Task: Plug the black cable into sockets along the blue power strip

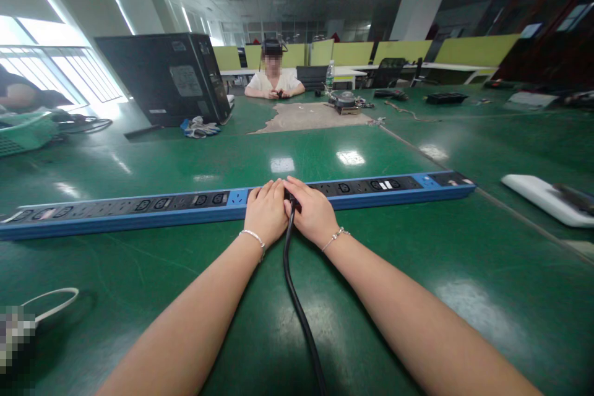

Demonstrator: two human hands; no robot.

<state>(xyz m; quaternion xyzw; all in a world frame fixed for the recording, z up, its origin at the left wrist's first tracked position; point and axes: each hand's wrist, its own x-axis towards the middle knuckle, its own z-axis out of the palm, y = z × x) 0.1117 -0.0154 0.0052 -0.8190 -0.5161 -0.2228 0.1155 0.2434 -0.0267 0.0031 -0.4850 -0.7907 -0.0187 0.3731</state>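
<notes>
Green covers the whole desk [139, 260], and it is shiny. At the left edge lies one white loop of wire [55, 300]; the thing it joins is blurred out. A long blue power strip [139, 210] runs across the desk from the left edge almost to the right edge. It has many black sockets, too small to count, and no writing on it can be read. Behind it, toward the far left, one black computer case [167, 77] stands with a white label that is too small to read.

Two hands meet at the middle of the strip. The left hand [266, 213] lies curled on the strip, fingers pressed together. The right hand [313, 210] touches it, fingers closed around the plug end of one black cable [297, 297]. The plug itself is hidden under the hands. The cable runs back to the near edge and is cut off there. Each wrist has one thin bracelet.

At the far edge sits one person [273, 80] in white. One white flat thing [547, 198] lies at the right edge, half cut off.
</notes>
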